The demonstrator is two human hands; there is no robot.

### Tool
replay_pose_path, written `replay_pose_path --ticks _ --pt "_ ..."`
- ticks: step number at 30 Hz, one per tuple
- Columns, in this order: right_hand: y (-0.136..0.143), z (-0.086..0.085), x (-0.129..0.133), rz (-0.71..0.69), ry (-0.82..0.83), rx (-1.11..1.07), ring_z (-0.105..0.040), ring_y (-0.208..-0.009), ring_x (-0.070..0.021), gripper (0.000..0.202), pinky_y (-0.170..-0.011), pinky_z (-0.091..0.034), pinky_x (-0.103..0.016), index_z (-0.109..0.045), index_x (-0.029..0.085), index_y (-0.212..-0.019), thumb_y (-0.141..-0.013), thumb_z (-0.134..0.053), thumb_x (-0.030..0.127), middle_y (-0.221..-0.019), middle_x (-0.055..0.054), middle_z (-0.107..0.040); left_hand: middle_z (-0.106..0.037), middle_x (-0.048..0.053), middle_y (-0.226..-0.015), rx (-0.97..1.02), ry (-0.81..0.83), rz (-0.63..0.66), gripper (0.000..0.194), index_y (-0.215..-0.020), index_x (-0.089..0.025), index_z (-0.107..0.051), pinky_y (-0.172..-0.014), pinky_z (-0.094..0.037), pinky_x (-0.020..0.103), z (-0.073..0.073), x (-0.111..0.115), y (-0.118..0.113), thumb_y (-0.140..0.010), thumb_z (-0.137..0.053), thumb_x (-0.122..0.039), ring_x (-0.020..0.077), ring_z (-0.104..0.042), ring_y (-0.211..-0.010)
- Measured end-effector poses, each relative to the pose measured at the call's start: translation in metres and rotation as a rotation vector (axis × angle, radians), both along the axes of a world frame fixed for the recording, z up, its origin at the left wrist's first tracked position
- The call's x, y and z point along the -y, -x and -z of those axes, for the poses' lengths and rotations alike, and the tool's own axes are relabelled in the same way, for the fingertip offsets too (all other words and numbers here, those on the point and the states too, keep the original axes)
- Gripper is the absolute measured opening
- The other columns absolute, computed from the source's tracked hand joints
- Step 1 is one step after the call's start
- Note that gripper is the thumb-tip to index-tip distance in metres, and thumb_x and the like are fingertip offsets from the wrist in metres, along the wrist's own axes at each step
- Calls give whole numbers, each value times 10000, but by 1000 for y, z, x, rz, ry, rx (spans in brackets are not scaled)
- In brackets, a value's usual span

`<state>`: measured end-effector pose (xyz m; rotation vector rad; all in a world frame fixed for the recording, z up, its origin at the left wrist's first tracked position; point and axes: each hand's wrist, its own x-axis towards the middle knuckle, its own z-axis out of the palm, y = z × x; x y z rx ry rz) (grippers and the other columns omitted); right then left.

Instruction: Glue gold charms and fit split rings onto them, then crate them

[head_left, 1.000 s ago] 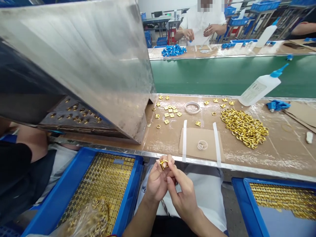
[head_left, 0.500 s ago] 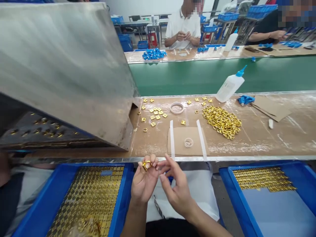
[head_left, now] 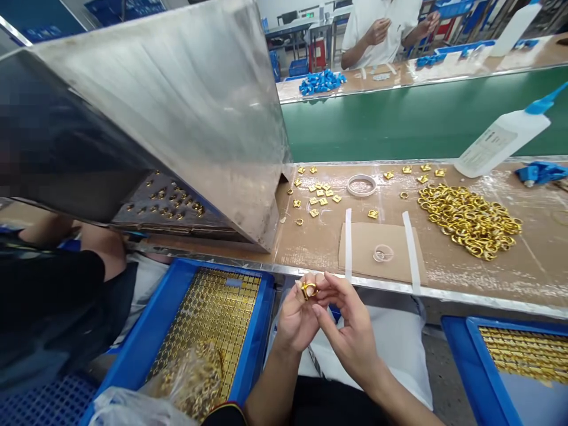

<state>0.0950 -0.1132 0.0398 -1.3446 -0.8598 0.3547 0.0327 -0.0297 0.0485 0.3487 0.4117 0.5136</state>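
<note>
My left hand (head_left: 298,316) pinches a gold ring (head_left: 309,290) between thumb and fingers, just in front of the bench edge. Beside it is my right hand (head_left: 350,331), thumb and index finger apart, its fingertips close to the ring; whether they touch it I cannot tell. Beyond the hands, a cardboard pad (head_left: 366,251) is taped to the bench, with a small clear round dish (head_left: 383,253) on it. Small gold square pieces (head_left: 320,193) lie scattered at the left, and a heap of gold rings (head_left: 470,222) lies at the right.
A slanted metal hood (head_left: 222,118) stands at left. Blue trays (head_left: 261,331) (head_left: 473,349) of gold pieces flank me, a plastic bag (head_left: 195,378) on the left one. A white bottle (head_left: 501,145) and tape roll (head_left: 361,185) are on the bench. A co-worker (head_left: 381,35) sits opposite.
The view has swung left, so the bench things appear farther right and more of a person at left shows. My left hand still holds the ring; my right hand has come nearer to it.
</note>
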Motion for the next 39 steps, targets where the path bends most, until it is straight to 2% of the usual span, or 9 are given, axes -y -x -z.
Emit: replay_pose_path --ticks 5,8,13,17,21,25,28,32,39 --pt "-2 -6 9 -61 78 -71 -658 -754 -127 431 -675 -575 -224 -550 304 -1307 -915 -681 185 -917 7 -665 -408 -23 -699 84 -166 65 421 -688 -171 -526 -659 -414 244 3 5 1 -841 -750 -492 123 -401 -654" --pt "-4 -14 13 -140 109 -139 -669 -745 -127 458 -672 -571 -228 -506 302 -1360 -937 -670 239 -935 2 -683 -351 -32 -693 128 -367 1 459 -675 -175 -505 -541 -341 220 11 8 0 -858 -707 -544 110 -337 -606" --pt "-3 -32 23 -157 104 -173 -667 -796 -125 478 -721 -575 -227 -501 340 -1372 -938 -683 256 -960 13 -677 -332 -34 -716 131 -608 -48 501 -643 -180 -450 -505 -309 216 17 15 -2 -834 -736 -544 103 -330 -596" --pt "-2 -43 31 -186 100 -222 -651 -801 -113 475 -726 -570 -210 -526 364 -1350 -922 -717 282 -963 23 -660 -316 -40 -678 99 -809 -129 493 -640 -190 -450 -532 -320 247 16 17 -2 -853 -719 -544 114 -321 -596" --pt "-3 -47 39 -225 82 -262 -657 -821 -99 496 -764 -569 -196 -520 384 -1351 -919 -727 255 -969 30 -668 -365 -29 -652 105 -1165 -231 444 -690 -210 -511 -637 -360 302 13 7 1 -898 -640 -581 153 -387 -687" --pt "-5 -48 43 -228 67 -263 -670 -863 -103 505 -824 -581 -214 -503 388 -1370 -935 -709 236 -1009 20 -690 -436 -15 -706 105 -1402 -213 345 -798 -225 -578 -684 -382 325 7 -5 5 -959 -570 -531 165 -437 -754" --pt "-8 -48 46 -241 62 -275 -679 -885 -108 504 -854 -590 -232 -489 388 -1385 -947 -693 243 -1030 11 -687 -482 -9 -746 120 -1465 -171 231 -902 -233 -614 -689 -400 320 4 -10 7 -968 -600 -454 165 -469 -780" --pt "-11 -46 48 -277 61 -293 -674 -909 -103 519 -877 -586 -229 -475 406 -1398 -954 -686 242 -1058 10 -682 -519 -10 -765 172 -1424 -132 142 -992 -235 -636 -664 -418 298 3 -11 8 -941 -671 -362 155 -510 -768" --pt "-16 -41 50 -288 53 -339 -668 -939 -102 506 -894 -577 -223 -487 406 -1393 -958 -682 235 -1068 5 -679 -577 6 -797 189 -1349 -137 248 -1099 -223 -644 -664 -456 298 3 -12 8 -896 -733 -333 164 -562 -772"
